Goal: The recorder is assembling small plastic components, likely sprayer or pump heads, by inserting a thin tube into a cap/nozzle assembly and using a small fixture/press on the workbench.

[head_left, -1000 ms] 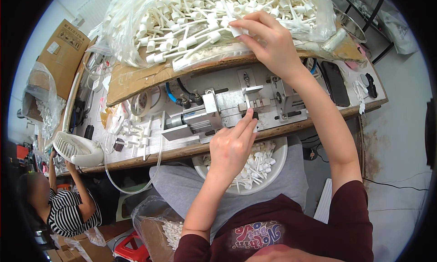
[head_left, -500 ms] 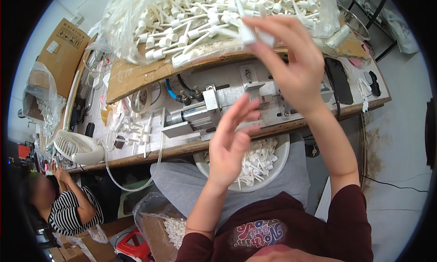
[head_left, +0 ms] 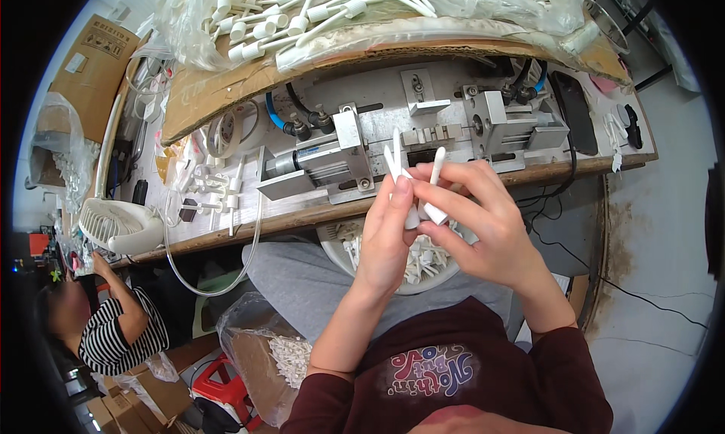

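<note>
My two hands meet over the bench's front edge, above my lap. My left hand [head_left: 384,245] is closed on a couple of white plastic caps with long stems [head_left: 398,149], the stems pointing up and away. Between the fingers and thumb of my right hand [head_left: 491,226] is another white stemmed cap [head_left: 435,212], its stem tilted upward. Fingers hide part of the caps. Just beyond my hands, a metal clamping fixture [head_left: 430,135] sits between two pneumatic cylinders. Below them, a white bowl [head_left: 411,289] of small white pieces rests in my lap.
A cardboard sheet [head_left: 204,94] bears a big heap of white stemmed caps [head_left: 302,19] in clear plastic. Left lie loose parts, tape rolls [head_left: 224,136] and a white fan [head_left: 121,226]. A phone [head_left: 574,113] lies right. A person in stripes [head_left: 124,328] works at far left.
Both hands have come together. My right hand has drawn back from the heap toward me with a white stemmed cap. My left hand, formerly with loose fingers, now shows stemmed caps in its grip.
</note>
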Demonstrator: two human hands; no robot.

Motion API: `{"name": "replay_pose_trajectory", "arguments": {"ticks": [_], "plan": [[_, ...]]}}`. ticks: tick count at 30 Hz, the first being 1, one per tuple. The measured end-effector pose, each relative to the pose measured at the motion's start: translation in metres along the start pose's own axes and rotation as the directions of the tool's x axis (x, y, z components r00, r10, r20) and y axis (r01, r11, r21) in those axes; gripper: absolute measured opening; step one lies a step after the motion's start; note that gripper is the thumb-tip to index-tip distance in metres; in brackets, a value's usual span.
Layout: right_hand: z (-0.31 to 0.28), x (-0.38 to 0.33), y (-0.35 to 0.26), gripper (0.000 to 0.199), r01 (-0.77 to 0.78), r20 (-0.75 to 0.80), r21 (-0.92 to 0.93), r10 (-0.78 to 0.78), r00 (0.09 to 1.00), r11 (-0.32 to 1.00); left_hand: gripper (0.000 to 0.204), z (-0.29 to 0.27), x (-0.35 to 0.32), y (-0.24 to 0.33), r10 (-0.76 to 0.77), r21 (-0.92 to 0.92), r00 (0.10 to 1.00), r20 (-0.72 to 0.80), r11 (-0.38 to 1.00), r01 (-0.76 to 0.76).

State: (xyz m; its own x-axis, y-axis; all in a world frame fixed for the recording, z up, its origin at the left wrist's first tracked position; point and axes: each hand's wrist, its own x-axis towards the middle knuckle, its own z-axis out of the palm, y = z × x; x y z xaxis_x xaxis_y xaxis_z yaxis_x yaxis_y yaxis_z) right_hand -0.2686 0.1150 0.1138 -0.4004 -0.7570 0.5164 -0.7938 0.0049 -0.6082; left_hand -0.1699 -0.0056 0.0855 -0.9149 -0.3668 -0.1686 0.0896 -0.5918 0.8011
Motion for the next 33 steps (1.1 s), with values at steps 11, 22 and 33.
{"name": "replay_pose_trajectory", "arguments": {"ticks": [11, 22, 33], "plan": [[-0.008, -0.012, 0.018, 0.046, -0.163, -0.209, 0.143, 0.191, 0.959, 0.976, 0.029, -0.026, -0.019, -0.012, -0.216, -0.026, 0.976, 0.037, 0.976, 0.217], [0.03, -0.007, 0.044, 0.032, 0.151, -0.042, -0.495, -0.198, 0.979, 0.856, 0.04, -0.026, -0.036, -0.007, -0.022, -0.029, 1.0, 0.016, 0.999, 0.022], [0.026, 0.008, 0.036, 0.025, 0.127, -0.014, -0.552, -0.161, 0.987, 0.824, 0.041, -0.021, -0.034, -0.004, 0.014, -0.058, 0.998, -0.057, 0.998, -0.017]]}}
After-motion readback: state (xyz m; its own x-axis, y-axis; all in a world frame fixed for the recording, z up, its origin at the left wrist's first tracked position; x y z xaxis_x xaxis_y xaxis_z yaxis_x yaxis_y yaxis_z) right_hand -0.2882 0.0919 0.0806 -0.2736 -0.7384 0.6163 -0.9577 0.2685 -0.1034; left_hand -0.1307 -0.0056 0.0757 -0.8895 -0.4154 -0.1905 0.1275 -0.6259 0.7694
